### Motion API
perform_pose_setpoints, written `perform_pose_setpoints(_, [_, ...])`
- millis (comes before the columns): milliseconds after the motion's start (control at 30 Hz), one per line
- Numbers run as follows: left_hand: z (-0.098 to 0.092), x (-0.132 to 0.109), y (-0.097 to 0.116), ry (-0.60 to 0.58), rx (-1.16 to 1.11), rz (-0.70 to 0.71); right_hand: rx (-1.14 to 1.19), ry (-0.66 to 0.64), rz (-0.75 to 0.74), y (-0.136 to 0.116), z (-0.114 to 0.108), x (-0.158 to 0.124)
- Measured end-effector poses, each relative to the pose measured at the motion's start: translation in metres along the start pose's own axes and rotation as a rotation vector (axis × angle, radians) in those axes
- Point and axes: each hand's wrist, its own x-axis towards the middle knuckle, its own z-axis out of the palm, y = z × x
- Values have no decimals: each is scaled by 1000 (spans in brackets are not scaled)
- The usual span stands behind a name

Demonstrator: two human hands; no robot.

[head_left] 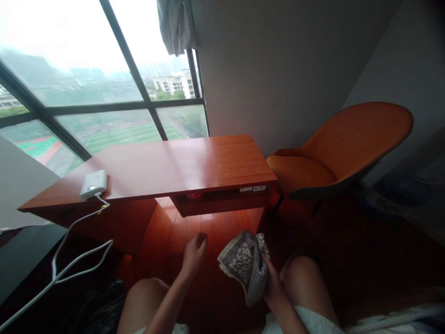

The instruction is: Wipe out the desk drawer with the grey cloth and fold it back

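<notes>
A grey towel (243, 262) with a pale leaf-like pattern hangs bunched from my right hand (274, 278). My fingers are closed around its right side, next to my right knee, and its lower end droops in folds. To the left of the towel, apart from it, is my left hand (195, 250), raised over the floor in front of my knees. Its fingers are curled in, and whatever they may hold is hidden. Both hands are below the front edge of the wooden desk (170, 167).
On the desk's left end lies a white power adapter (93, 184) with a white cable (66, 232) trailing down to the lower left. An orange chair (358, 144) stands right of the desk. Behind the desk is a large window (104, 83). A dark surface (28, 260) is at lower left.
</notes>
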Motion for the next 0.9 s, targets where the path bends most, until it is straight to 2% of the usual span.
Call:
perform_pose_setpoints(67, [3,-27,23,-37,-84,172,90,-53,116,-3,5,-4])
perform_pose_setpoints(133, [7,-51,45,-129,-101,246,147,-96,179,-5,9,-7])
perform_pose_setpoints(200, [13,-66,61,-201,-101,243,174,-133,191,-6,12,-9])
perform_pose_setpoints(300, [28,-74,74,-259,-97,142,166,-186,219,-4,15,-13])
perform_pose_setpoints(400, [49,-73,73,-231,-87,19,105,-227,194,-2,19,-19])
perform_pose_setpoints(467, [63,-72,68,-198,-88,-47,44,-226,121,-1,21,-22])
perform_pose_setpoints(633, [90,-74,52,-144,-150,-158,-206,-137,-63,6,22,-23])
perform_pose_setpoints(733, [97,-75,44,-124,-133,-155,-268,-100,-85,9,22,-22])
perform_pose_setpoints(833, [98,-75,42,-146,-121,-92,-312,-109,-116,10,25,-23])
perform_pose_setpoints(900, [98,-76,42,-148,-146,-55,-343,-67,-132,13,25,-22])
